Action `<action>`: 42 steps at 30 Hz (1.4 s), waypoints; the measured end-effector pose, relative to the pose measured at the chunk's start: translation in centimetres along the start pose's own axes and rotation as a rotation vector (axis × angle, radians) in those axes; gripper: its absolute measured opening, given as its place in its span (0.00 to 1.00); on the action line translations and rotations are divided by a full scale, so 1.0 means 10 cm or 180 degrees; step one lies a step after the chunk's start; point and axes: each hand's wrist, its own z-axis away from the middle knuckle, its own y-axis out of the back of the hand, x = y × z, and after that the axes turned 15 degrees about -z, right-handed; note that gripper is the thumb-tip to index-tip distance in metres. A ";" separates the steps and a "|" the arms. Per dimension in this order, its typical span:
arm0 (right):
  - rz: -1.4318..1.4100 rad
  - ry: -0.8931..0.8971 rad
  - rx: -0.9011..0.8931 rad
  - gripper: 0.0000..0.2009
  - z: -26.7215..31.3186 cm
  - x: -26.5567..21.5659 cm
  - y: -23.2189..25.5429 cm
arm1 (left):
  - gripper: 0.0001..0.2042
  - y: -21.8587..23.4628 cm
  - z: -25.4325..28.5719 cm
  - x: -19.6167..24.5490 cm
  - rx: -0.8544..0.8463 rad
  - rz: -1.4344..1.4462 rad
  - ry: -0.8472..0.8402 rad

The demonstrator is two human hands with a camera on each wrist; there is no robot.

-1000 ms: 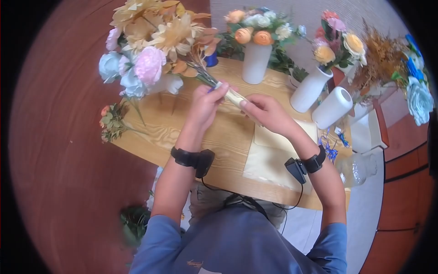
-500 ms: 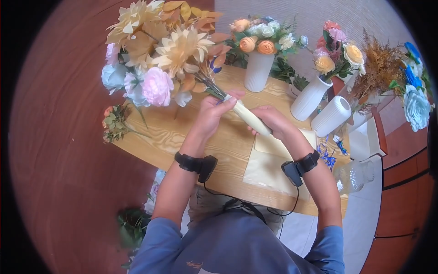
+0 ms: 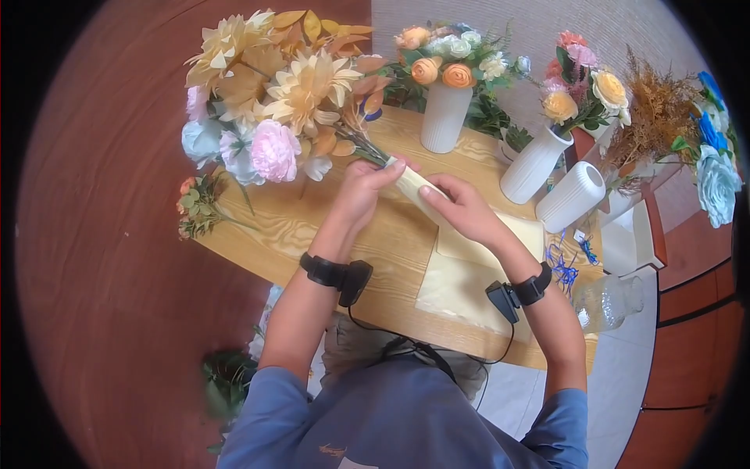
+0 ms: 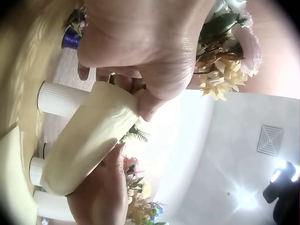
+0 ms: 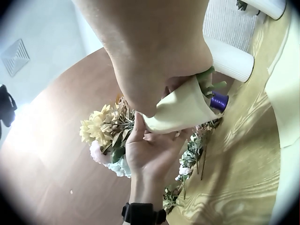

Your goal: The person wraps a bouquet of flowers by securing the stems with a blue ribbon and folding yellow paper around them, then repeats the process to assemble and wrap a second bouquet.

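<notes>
A large bouquet [image 3: 301,90] of yellow, pink and pale blue flowers leans to the upper left, its stems wrapped in cream paper [image 3: 418,190]. The left hand [image 3: 361,195] grips the wrapped stems just below the flowers, thumb on top. Lower on the wrap, the right hand [image 3: 467,213] holds the paper with its thumb across it. In the left wrist view the cream wrap [image 4: 89,136] runs between both hands. Green stem ends [image 5: 213,86] stick out of the wrap's lower end in the right wrist view.
More cream paper [image 3: 461,289] lies on the wooden table [image 3: 383,273]. White vases [image 3: 447,117] stand along the back, one without flowers [image 3: 570,197]. Blue ribbon [image 3: 561,266] and a glass vase [image 3: 609,303] are at the right; a small sprig [image 3: 201,207] lies left.
The bouquet and left hand have shifted slightly right and down. The right hand first moved to the wrap's lower end, then back up along it, its thumb now on top.
</notes>
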 end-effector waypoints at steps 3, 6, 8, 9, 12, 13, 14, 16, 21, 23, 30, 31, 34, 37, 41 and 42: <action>0.0237 -0.0035 -0.0108 0.17 0.01 -0.01 -0.02 | 0.10 -0.03 -0.03 0.01 -0.0100 0.0102 0.0028; 0.0080 0.0144 -0.0069 0.17 0.01 0.06 -0.03 | 0.11 -0.04 -0.04 0.02 -0.0146 0.0035 -0.0029; -0.0071 0.0071 0.0015 0.16 0.01 0.06 -0.03 | 0.12 0.00 -0.03 0.02 -0.0162 -0.0061 -0.0115; -0.0079 0.0074 -0.0004 0.16 0.02 0.05 -0.03 | 0.12 0.02 -0.03 0.01 -0.0246 0.0148 -0.0020; -0.0126 0.0137 0.0029 0.16 0.06 0.04 -0.03 | 0.13 0.12 -0.05 -0.06 -0.0284 0.0568 -0.0008; -0.0144 0.0080 0.0023 0.16 0.07 0.06 -0.02 | 0.13 0.13 -0.05 -0.06 -0.0254 0.0793 -0.0088; -0.0158 0.0025 0.0018 0.16 0.07 0.07 -0.01 | 0.13 0.14 -0.05 -0.07 -0.0246 0.0794 -0.0089; -0.0112 -0.0033 -0.0023 0.16 0.08 0.06 0.00 | 0.12 0.14 -0.05 -0.08 -0.0360 0.0858 -0.0266; -0.0151 -0.0181 -0.0057 0.17 0.11 0.04 -0.02 | 0.08 0.06 -0.04 -0.07 -0.0118 0.0508 -0.0280; -0.0435 -0.0431 -0.0092 0.19 0.10 0.07 -0.02 | 0.07 0.05 -0.04 -0.07 -0.0026 0.0398 -0.0267; -0.0787 -0.0453 -0.0162 0.20 0.11 0.07 0.31 | 0.08 0.23 -0.17 -0.15 0.0260 0.0113 -0.0167; -0.0885 -0.0474 -0.0248 0.20 0.15 0.05 0.39 | 0.08 0.24 -0.17 -0.12 0.0370 0.0108 -0.0184; -0.1170 -0.0315 -0.0432 0.21 0.24 0.09 0.46 | 0.08 0.27 -0.18 -0.04 0.0623 0.0387 -0.0099; -0.1056 0.0044 -0.0366 0.21 0.27 0.14 0.37 | 0.08 0.30 -0.19 -0.06 0.0595 0.0410 -0.0057; -0.0683 -0.0200 0.0027 0.20 0.20 0.21 0.45 | 0.09 0.28 -0.19 -0.14 0.0436 0.0372 -0.0142; -0.0684 -0.0194 0.0042 0.20 0.16 0.24 0.46 | 0.09 0.27 -0.18 -0.16 0.0421 0.0370 -0.0143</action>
